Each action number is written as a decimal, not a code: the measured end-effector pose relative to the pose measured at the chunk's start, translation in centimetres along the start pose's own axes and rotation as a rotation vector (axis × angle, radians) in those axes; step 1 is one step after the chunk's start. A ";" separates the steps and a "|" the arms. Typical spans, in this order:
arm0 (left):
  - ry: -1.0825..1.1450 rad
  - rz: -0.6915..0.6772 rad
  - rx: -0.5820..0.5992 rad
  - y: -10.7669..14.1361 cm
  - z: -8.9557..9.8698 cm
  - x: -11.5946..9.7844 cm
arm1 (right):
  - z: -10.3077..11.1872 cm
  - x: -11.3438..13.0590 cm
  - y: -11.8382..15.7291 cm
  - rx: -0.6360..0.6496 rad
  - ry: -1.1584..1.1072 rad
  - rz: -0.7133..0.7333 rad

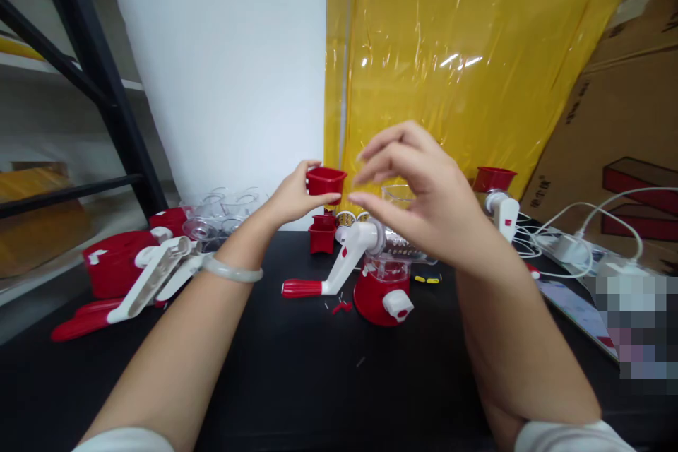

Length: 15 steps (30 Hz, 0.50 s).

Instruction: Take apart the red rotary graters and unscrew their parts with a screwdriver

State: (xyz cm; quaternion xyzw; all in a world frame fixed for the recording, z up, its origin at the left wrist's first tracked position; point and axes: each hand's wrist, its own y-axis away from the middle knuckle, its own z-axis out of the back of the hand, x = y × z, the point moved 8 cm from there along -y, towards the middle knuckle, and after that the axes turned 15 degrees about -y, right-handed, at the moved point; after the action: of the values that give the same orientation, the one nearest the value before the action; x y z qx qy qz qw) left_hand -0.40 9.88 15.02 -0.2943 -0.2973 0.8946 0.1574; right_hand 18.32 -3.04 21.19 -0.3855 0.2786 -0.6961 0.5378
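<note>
My left hand (299, 196) grips a red cup-like plastic part (325, 182), lifted above the back of the table. To its right my right hand (407, 187) hangs in the air, its fingers curved and parted from the thumb, with nothing seen between them. Below and partly behind that hand stands a hand-cranked rotary grater (382, 289) with a red base, a clear body and a metal drum. Its white crank (344, 261) points left and ends in a red handle. The grater's top is partly hidden by my right hand.
On the left lie red bases (119, 265), white cranks and clear plastic bodies (222, 208). Small red pieces (343, 307) lie beside the grater. Another red part (322, 234) and metal drums stand behind. A second grater (498, 205), white cables and a cardboard box (614, 99) are at right.
</note>
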 end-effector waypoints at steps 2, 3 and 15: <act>-0.071 0.177 0.076 -0.3 -2.3 4.1 | -2.8 1.3 1.2 0.346 -0.084 -0.034; -0.098 0.264 0.088 -0.2 -3.2 5.8 | -4.8 1.8 2.5 0.555 -0.115 -0.058; -0.239 0.460 -0.022 0.5 -4.4 10.7 | -15.9 -1.7 11.5 1.408 0.223 -0.221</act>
State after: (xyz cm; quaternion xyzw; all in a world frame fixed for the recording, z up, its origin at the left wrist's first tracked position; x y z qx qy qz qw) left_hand -6.05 16.35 7.23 -0.2480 -0.2488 0.9320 -0.0896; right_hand 11.35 -4.87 2.80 0.1000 -0.2237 -0.7961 0.5534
